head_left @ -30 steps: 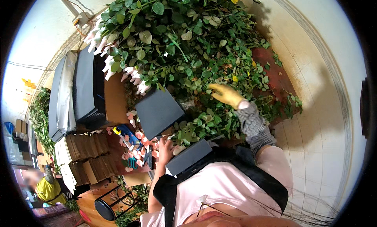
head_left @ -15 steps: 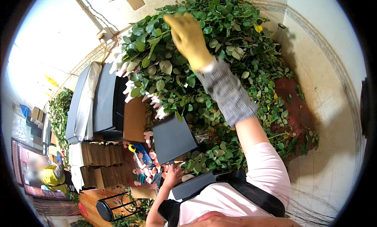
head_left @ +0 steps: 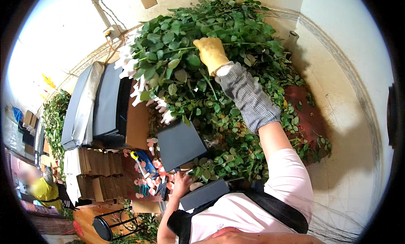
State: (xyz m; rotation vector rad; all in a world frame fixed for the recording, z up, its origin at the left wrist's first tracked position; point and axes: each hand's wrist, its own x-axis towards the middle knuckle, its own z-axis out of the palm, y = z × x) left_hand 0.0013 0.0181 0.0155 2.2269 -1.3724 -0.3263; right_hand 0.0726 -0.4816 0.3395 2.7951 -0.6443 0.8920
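My right hand (head_left: 211,54), in a yellow glove with a grey striped sleeve, is closed around a green leafy stem (head_left: 185,48) over the far part of a big heap of leafy stems (head_left: 236,24). Several white-covered tips (head_left: 137,94) stick out along the heap's left side. Bare and low in the view, my left hand (head_left: 182,186) is beside the near edge of a dark grey board (head_left: 181,145). Its fingers look slightly apart, and I see nothing clearly held in them. Close to my body lies a dark grey block-like piece (head_left: 205,194).
Left of the heap stand stacked dark sheets (head_left: 112,105) and folded cardboard (head_left: 95,164). Pink petals, a yellow-and-white cutter (head_left: 137,159) and teal scissors (head_left: 144,189) lie by my left hand. A black stool (head_left: 102,227) and a person in yellow (head_left: 47,189) are at lower left.
My gloved right hand has come down nearer and slightly right, now closed on a stem with leaves lifted around it. My left hand has stayed near the board, and the whole view has shifted a little.
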